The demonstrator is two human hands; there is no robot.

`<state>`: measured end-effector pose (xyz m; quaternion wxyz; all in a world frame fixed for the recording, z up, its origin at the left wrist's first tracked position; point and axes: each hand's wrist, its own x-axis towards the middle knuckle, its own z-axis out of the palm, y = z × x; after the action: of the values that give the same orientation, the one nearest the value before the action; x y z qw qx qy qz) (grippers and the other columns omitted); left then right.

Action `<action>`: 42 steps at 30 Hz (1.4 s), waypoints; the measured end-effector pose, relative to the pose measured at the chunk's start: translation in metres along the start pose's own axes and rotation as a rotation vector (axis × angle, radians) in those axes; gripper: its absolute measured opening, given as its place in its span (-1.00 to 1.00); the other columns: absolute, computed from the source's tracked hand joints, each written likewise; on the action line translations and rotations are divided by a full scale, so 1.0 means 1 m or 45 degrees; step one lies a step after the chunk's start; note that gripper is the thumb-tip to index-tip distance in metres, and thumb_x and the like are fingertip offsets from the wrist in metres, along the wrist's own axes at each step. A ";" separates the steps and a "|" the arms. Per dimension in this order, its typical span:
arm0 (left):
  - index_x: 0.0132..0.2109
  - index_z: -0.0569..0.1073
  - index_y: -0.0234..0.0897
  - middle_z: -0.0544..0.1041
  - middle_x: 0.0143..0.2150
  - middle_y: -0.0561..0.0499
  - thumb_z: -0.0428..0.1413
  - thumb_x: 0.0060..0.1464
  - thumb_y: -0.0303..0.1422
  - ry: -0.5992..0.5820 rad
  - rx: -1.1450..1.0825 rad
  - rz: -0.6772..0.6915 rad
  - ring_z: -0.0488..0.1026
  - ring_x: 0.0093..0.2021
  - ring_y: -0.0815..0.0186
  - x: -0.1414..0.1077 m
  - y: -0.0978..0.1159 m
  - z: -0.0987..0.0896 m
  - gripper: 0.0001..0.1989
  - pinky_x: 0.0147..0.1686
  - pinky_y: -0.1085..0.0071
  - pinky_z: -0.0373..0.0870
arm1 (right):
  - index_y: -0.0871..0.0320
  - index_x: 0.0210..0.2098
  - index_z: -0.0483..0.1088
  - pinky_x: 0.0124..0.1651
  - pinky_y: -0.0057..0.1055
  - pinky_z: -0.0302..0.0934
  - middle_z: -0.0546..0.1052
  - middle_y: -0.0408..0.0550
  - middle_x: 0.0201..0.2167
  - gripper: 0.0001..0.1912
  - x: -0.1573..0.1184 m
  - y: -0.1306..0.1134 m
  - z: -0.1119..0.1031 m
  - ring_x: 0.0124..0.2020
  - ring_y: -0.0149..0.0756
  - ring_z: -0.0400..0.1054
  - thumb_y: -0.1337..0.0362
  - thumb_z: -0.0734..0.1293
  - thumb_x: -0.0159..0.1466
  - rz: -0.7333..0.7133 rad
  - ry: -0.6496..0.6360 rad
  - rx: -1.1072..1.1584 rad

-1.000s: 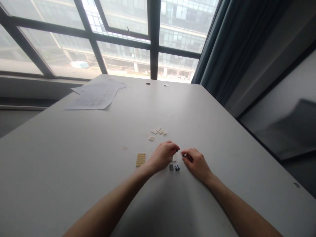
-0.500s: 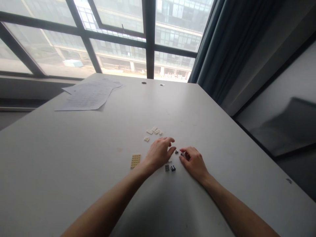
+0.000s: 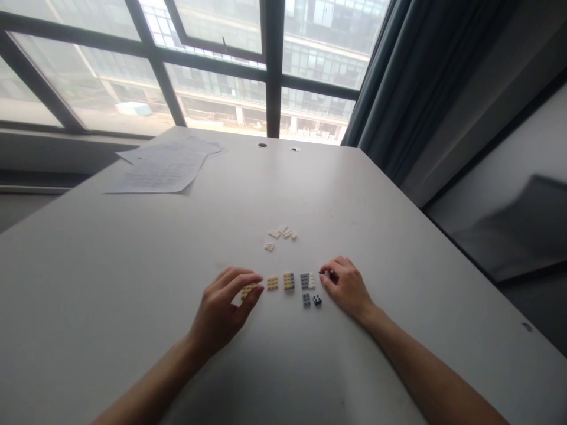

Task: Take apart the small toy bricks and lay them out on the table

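Resting on the white tabletop [image 3: 110, 307], the left hand [image 3: 224, 310] lies nearest, its fingers spread and curved loosely over a tan studded plate [image 3: 248, 289]; the fingertips reach that plate, yet the grip is not closed on it, and whether they actually press it I cannot tell. The right hand [image 3: 348, 289] sits to the other side, fingers curled in, thumb and forefinger pinching a small dark piece [image 3: 324, 273] just above the surface.

Between the two hands runs a short row of bricks. Just beside the left fingertips is a small tan brick [image 3: 272, 283], then a tan-and-grey brick [image 3: 289, 281], then a grey brick with a white piece against it [image 3: 306, 280], which lies close to the right hand's knuckles. Slightly nearer the body, below that last brick, are two tiny pieces side by side: a grey one [image 3: 306, 300] and a dark one [image 3: 317, 300].

Farther out, well apart from the hands, a loose cluster of small white plates [image 3: 283, 232] lies on the surface, with a single white plate [image 3: 269, 247] just before it. Beyond, toward the far left corner, are printed paper sheets [image 3: 163, 165], overlapping. Two round cable holes [image 3: 263, 144] mark the far edge, and behind it stand the window frame [image 3: 273, 65] and a dark curtain [image 3: 411, 77].
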<state>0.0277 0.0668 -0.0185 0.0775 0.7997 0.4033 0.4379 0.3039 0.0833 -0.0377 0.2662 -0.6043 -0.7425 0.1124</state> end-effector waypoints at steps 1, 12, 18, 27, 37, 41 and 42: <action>-0.21 0.48 -0.26 0.53 -0.27 -0.05 0.11 0.11 -0.42 0.012 0.000 0.002 0.46 -0.25 0.31 -0.002 -0.002 0.000 -0.91 -0.23 0.41 0.41 | 0.12 -0.32 0.45 -0.08 -0.28 0.19 0.47 -0.05 -0.31 -0.92 -0.001 0.001 -0.001 -0.18 -0.19 0.29 0.37 0.32 0.19 -0.026 -0.019 0.029; -0.19 0.47 -0.25 0.54 -0.21 -0.07 0.11 0.11 -0.44 -0.019 -0.008 0.038 0.48 -0.20 0.29 -0.014 -0.017 0.009 -0.90 -0.19 0.39 0.43 | 0.14 -0.23 0.46 -0.03 -0.27 0.21 0.45 -0.03 -0.26 -0.83 -0.009 0.011 -0.009 -0.16 -0.21 0.28 0.41 0.31 0.18 -0.075 -0.042 0.122; -0.20 0.47 -0.25 0.54 -0.22 -0.07 0.09 0.13 -0.44 -0.041 0.008 0.066 0.49 -0.20 0.30 -0.015 -0.017 0.009 -0.91 -0.19 0.38 0.43 | 0.14 -0.28 0.46 -0.08 -0.27 0.22 0.43 -0.05 -0.30 -0.88 -0.012 0.014 -0.013 -0.21 -0.22 0.29 0.40 0.31 0.20 -0.055 -0.060 0.108; -0.19 0.46 -0.24 0.53 -0.22 -0.05 0.10 0.12 -0.47 -0.044 0.001 0.110 0.47 -0.19 0.30 -0.017 -0.020 0.013 -0.89 -0.18 0.37 0.42 | 0.15 -0.27 0.46 -0.09 -0.29 0.24 0.46 -0.04 -0.29 -0.87 -0.010 0.015 -0.016 -0.21 -0.24 0.32 0.42 0.30 0.20 -0.086 -0.085 0.116; -0.20 0.43 -0.22 0.50 -0.31 -0.02 0.03 0.17 -0.46 -0.174 0.043 0.282 0.41 -0.30 0.33 -0.016 0.001 0.013 -0.90 -0.22 0.36 0.36 | 0.12 -0.23 0.44 -0.07 -0.31 0.28 0.46 -0.03 -0.23 -0.85 -0.069 0.006 -0.029 -0.17 -0.26 0.35 0.43 0.27 0.26 -0.178 -0.221 0.197; -0.10 0.40 -0.20 0.50 -0.24 -0.02 0.01 0.17 -0.47 -0.469 0.052 0.442 0.39 -0.28 0.33 -0.019 0.032 0.018 -0.83 -0.23 0.36 0.31 | 0.12 -0.18 0.43 -0.09 -0.33 0.29 0.45 -0.03 -0.25 -0.82 -0.087 -0.019 -0.016 -0.18 -0.26 0.34 0.44 0.26 0.28 -0.305 -0.247 0.237; -0.07 0.39 -0.20 0.49 -0.21 -0.03 0.02 0.17 -0.45 -0.552 0.069 0.454 0.39 -0.26 0.31 -0.020 0.039 0.020 -0.81 -0.23 0.35 0.31 | 0.12 -0.18 0.42 -0.10 -0.33 0.30 0.45 -0.03 -0.25 -0.83 -0.086 -0.024 -0.012 -0.19 -0.26 0.34 0.44 0.26 0.28 -0.324 -0.236 0.239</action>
<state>0.0596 0.0317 -0.0249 0.0623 0.9348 0.2420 0.2524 0.3012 -0.0062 -0.0386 0.2641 -0.4649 -0.8206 0.2018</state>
